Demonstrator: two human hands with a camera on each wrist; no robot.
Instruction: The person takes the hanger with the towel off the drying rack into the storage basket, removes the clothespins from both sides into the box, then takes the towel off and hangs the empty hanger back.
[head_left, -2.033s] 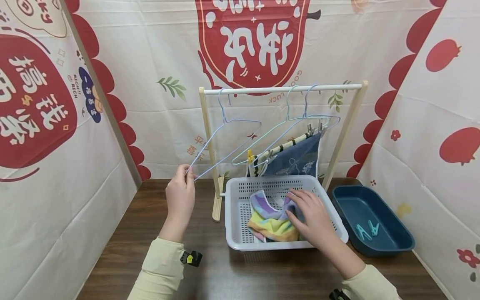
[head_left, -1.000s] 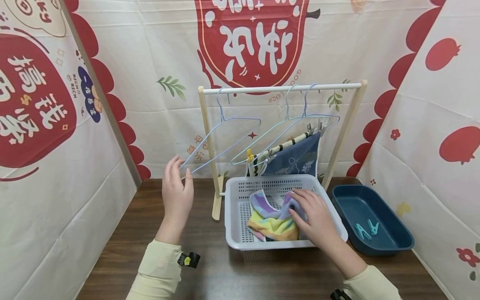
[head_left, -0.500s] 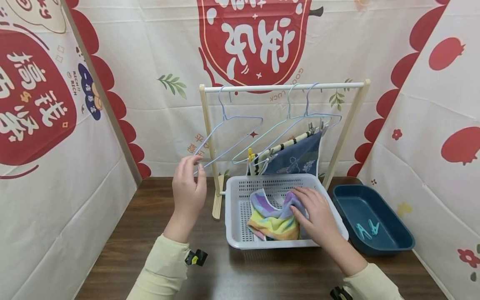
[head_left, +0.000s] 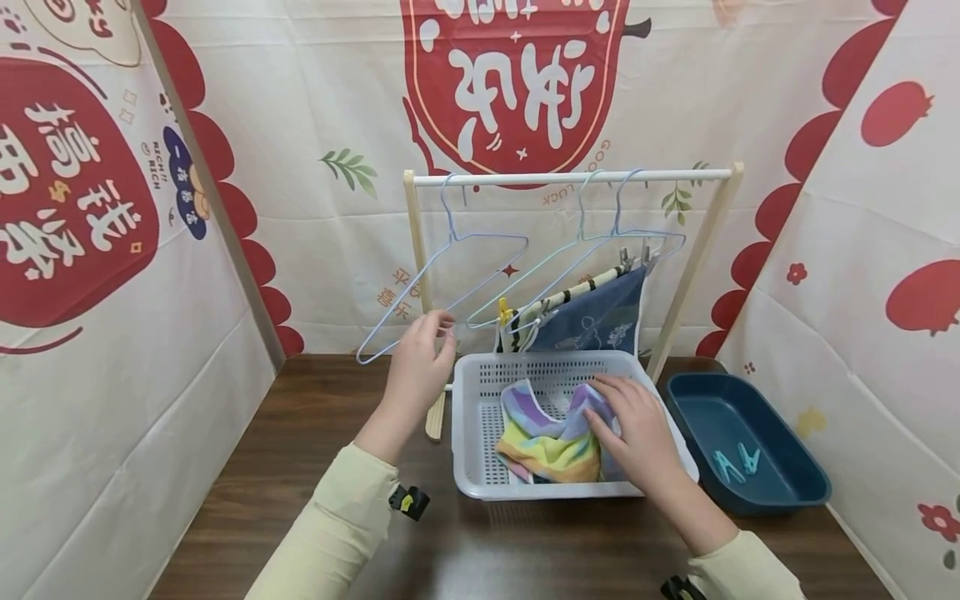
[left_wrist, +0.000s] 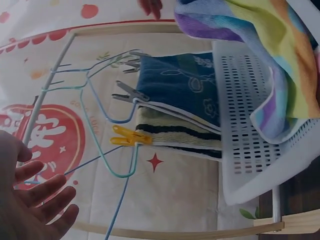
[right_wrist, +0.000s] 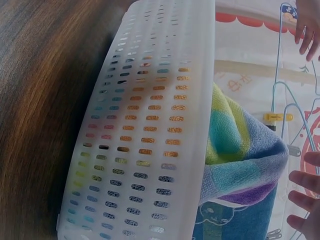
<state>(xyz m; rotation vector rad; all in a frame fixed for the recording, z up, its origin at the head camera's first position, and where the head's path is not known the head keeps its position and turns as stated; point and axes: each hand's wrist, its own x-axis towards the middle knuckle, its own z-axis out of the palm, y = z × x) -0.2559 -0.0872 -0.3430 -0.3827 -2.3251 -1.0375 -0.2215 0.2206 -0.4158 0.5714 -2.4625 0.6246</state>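
Pastel terry towelling (head_left: 547,452), patched in purple, blue, yellow and orange, lies loosely heaped inside a white perforated plastic basket (head_left: 547,492), with one fold standing up by my right hand (head_left: 637,427). That hand's fingers are loosely spread and grip nothing; I cannot tell whether a fingertip touches the fabric. My left hand (head_left: 418,367) is at the lower bar of a pale blue wire hanger (head_left: 491,235), its fingers slack and apart, holding nothing; whether they touch the wire is unclear to me. The hanger hangs from a white rail (head_left: 517,179) between pale wooden posts (head_left: 696,267), near my left end. Toward the other end, a navy cloth with white line drawings (head_left: 592,323) hangs just behind the basket. To its right, two turquoise clothespins (head_left: 727,467) lie in a dark blue plastic tray (head_left: 723,412).
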